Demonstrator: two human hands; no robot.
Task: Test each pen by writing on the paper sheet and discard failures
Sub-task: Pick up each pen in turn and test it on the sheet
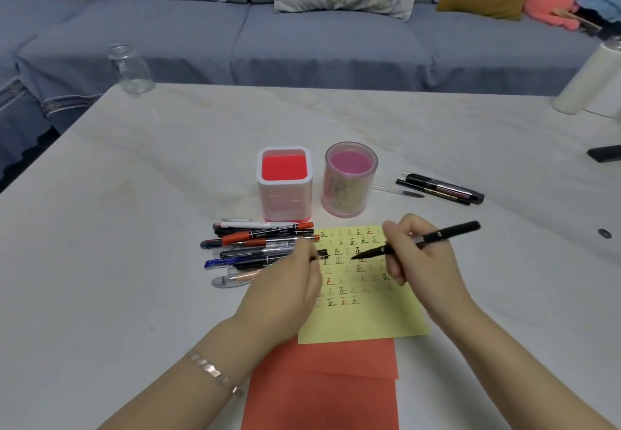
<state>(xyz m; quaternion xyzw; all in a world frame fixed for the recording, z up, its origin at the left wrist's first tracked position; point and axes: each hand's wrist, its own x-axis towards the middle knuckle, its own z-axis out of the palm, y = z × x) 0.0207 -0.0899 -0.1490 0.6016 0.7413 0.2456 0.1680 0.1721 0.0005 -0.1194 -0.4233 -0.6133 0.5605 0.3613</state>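
A white table (134, 194) is seen spread under both hands, with a grey-blue sofa (322, 46) beyond it. A red sheet (322, 389) is laid nearest the person, between the two forearms, and its far edge is overlapped by the yellow paper sheet (363, 322), which lies below both grips and is covered with rows of small written characters.

Beyond the hands, a square white holder (285, 201) and a round pink holder (349, 194) are stood side by side. A pile of pens (255, 244) is gathered just outside the left hand (285, 285), touching its fingers. Further out past the right hand (420, 258), a whiteboard marker (443, 189) is laid with two thin pens.

A black pen (450, 231) is grasped in the curled fingers of the right hand, its tip aimed inward over the yellow sheet; contact with the paper cannot be told. A small black cap (323, 254) is pinched at the left fingertips, close to that tip.
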